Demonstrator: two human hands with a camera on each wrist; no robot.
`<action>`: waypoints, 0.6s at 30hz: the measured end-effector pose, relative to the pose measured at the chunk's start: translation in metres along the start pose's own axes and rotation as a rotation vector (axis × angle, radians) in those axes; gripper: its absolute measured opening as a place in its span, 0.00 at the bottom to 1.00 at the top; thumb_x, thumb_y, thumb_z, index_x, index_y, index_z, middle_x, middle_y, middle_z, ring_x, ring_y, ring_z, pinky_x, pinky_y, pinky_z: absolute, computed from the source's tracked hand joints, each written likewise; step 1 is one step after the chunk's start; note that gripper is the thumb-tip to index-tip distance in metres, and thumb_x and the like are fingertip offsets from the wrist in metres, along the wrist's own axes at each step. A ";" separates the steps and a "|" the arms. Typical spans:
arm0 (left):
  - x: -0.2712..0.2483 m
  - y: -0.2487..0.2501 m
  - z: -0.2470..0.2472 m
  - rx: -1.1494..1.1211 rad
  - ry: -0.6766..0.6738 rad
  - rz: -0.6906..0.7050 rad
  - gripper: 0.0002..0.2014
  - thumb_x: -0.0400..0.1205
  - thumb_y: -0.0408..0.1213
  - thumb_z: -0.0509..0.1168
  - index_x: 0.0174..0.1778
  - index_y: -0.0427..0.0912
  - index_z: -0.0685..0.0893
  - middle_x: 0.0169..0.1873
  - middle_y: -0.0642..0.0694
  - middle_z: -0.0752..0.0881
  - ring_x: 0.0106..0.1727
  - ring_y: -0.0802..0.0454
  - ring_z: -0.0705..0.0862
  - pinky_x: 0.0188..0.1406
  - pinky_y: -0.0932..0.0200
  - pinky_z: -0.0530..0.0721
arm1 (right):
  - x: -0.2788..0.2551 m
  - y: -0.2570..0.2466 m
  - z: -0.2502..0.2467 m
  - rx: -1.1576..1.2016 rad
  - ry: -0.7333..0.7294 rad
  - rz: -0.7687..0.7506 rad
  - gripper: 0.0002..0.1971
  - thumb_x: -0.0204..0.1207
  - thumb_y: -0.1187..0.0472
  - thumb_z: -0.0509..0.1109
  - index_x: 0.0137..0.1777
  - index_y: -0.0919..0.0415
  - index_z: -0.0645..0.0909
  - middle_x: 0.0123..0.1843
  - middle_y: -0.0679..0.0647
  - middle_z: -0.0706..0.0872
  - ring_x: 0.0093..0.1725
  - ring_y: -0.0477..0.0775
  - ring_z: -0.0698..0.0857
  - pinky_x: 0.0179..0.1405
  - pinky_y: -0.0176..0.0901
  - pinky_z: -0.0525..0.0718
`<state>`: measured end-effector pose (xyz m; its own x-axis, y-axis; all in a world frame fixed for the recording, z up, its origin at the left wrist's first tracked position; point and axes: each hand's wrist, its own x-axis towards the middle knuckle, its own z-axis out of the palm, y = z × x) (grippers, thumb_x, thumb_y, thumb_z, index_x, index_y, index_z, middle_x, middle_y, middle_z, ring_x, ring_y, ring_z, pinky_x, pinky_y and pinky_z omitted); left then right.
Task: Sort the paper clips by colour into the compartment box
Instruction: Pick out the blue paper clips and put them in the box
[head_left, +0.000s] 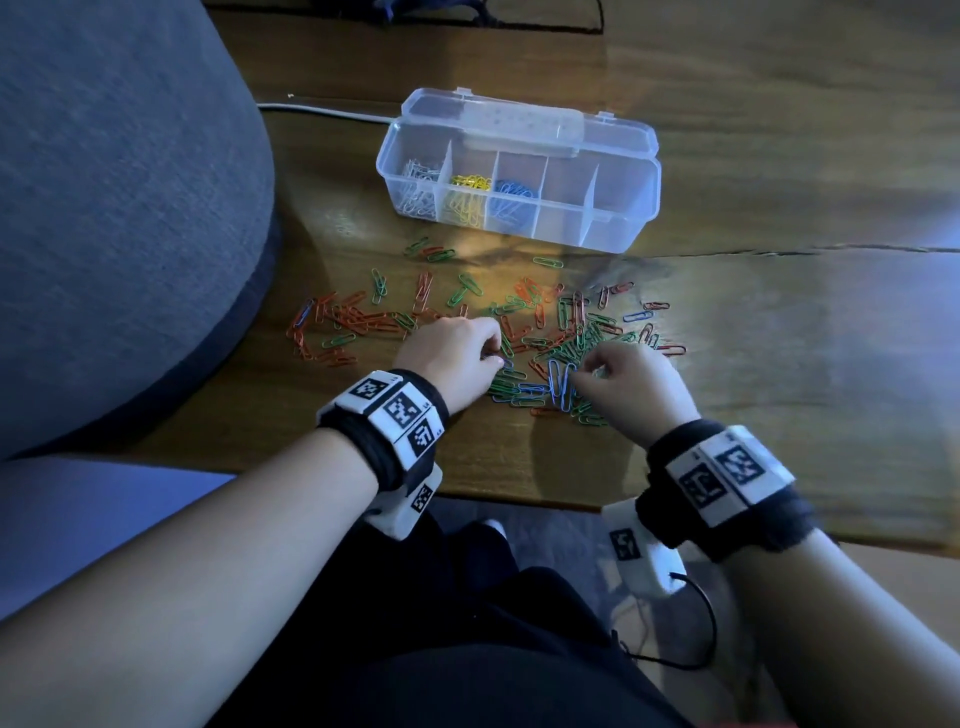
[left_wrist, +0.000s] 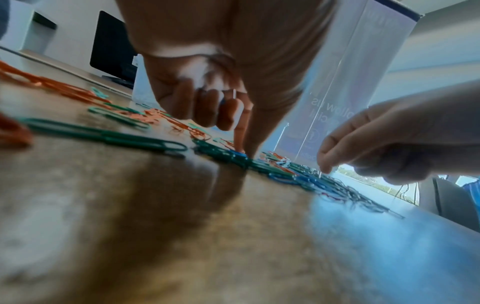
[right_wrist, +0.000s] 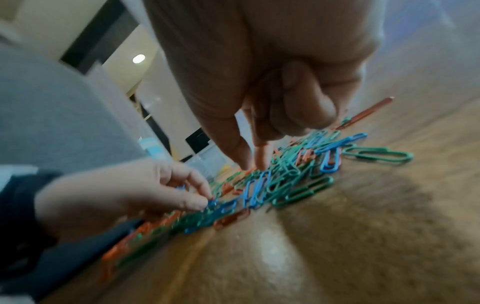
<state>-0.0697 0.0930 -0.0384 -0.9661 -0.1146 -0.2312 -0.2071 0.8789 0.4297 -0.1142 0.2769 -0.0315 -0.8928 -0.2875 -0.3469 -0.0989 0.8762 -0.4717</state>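
A clear compartment box (head_left: 618, 223) stands open at the back of the wooden table (head_left: 779, 364). It holds silver clips (head_left: 421, 192), yellow clips (head_left: 467, 197) and blue clips (head_left: 511, 200) in separate compartments. Red, green and blue paper clips (head_left: 571, 332) lie scattered in front of it. My left hand (head_left: 496, 356) (left_wrist: 242, 151) pinches a blue clip (right_wrist: 211, 202) at the pile's near left with thumb and forefinger. A bit of blue also shows inside its curled fingers. My right hand (head_left: 579, 378) (right_wrist: 253, 165) has thumb and forefinger tips down in the pile; any grip is hidden.
A grey cushioned seat (head_left: 104, 208) borders the table on the left. A white cable (head_left: 322, 109) runs behind the box. The table's near edge (head_left: 519, 501) lies just below my wrists. A mostly red spread of clips (head_left: 353, 322) lies to the left.
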 end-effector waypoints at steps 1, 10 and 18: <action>0.001 0.001 0.001 0.012 -0.003 0.000 0.05 0.81 0.42 0.63 0.48 0.47 0.82 0.45 0.46 0.86 0.48 0.46 0.84 0.38 0.56 0.79 | 0.000 -0.004 0.003 -0.095 0.017 0.000 0.06 0.73 0.54 0.68 0.42 0.55 0.82 0.37 0.51 0.80 0.42 0.57 0.81 0.38 0.41 0.72; 0.010 0.000 -0.007 0.089 -0.197 -0.032 0.03 0.80 0.36 0.64 0.41 0.45 0.79 0.43 0.50 0.79 0.48 0.49 0.78 0.43 0.57 0.72 | 0.006 -0.016 0.017 -0.148 -0.018 0.015 0.06 0.75 0.58 0.65 0.49 0.57 0.82 0.49 0.56 0.85 0.50 0.62 0.83 0.41 0.43 0.77; 0.004 -0.013 -0.028 -0.363 -0.208 -0.067 0.07 0.78 0.35 0.68 0.35 0.45 0.78 0.29 0.53 0.76 0.30 0.56 0.73 0.32 0.60 0.71 | 0.006 0.009 -0.013 0.811 -0.126 0.155 0.10 0.75 0.67 0.70 0.33 0.59 0.76 0.29 0.52 0.76 0.27 0.48 0.73 0.25 0.37 0.72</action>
<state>-0.0755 0.0680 -0.0202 -0.9046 -0.0372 -0.4247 -0.3452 0.6485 0.6784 -0.1259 0.2881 -0.0270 -0.8096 -0.2696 -0.5214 0.4115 0.3726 -0.8317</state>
